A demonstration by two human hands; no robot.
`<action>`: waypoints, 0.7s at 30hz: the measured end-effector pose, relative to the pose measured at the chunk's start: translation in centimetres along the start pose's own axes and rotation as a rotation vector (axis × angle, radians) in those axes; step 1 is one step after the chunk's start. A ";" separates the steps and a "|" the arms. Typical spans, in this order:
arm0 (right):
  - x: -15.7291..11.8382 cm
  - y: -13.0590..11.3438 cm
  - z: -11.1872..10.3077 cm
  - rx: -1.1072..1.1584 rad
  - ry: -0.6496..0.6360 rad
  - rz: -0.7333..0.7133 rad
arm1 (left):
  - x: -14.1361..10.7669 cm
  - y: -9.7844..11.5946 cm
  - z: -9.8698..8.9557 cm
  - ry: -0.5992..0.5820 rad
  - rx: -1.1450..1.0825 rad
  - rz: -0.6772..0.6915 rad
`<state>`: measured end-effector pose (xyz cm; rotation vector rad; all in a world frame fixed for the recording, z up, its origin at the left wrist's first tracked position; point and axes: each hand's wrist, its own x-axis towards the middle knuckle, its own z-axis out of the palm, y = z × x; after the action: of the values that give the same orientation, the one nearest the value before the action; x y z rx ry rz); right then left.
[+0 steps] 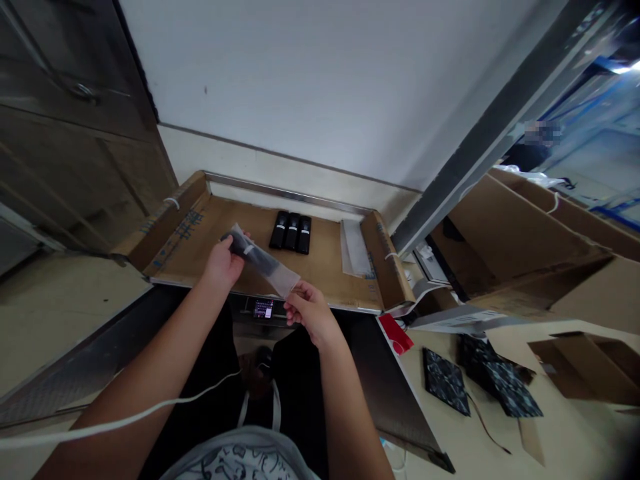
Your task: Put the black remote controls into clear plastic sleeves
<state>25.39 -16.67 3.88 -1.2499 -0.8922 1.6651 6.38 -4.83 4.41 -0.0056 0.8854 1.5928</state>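
Between my hands is a clear plastic sleeve (pixel 270 270) with a black handheld device (pixel 239 244) inside its left end; a small white label shows on the device. My left hand (pixel 224 261) grips the device end, thumb on top. With thumb and fingers, my right hand (pixel 306 307) pinches the flat, unfilled end of the sleeve. Beyond them, three similar black devices (pixel 291 231) with white labels lie side by side on the cardboard-lined tray (pixel 225 213). Flat plastic sleeves (pixel 355 248) lie at the tray's right side.
Raised cardboard sides (pixel 387 267) border the tray, and a white wall (pixel 300 80) rises behind it. At right stands a large open cardboard box (pixel 530 240). Dark patterned packages (pixel 445 380) lie on the floor. A white cable (pixel 165 403) crosses my left forearm.
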 end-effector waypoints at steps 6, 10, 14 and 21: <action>-0.1 -1.4 -2.1 -0.068 0.134 -0.053 | -1.5 0.5 0.2 -0.106 0.054 0.048; 1.1 -3.7 -2.1 -0.404 0.147 -0.213 | -3.6 -0.1 0.7 -0.258 0.188 0.031; 2.3 -4.3 -0.3 -0.457 -0.110 -0.104 | -4.9 -0.9 1.1 -0.368 0.285 0.025; 2.7 -1.3 1.6 -0.252 -0.191 0.057 | -3.9 -0.7 0.2 -0.361 0.445 -0.016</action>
<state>23.73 -13.74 4.48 -1.3066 -1.2234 1.7806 8.01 -8.03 6.05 0.5696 0.9288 1.2981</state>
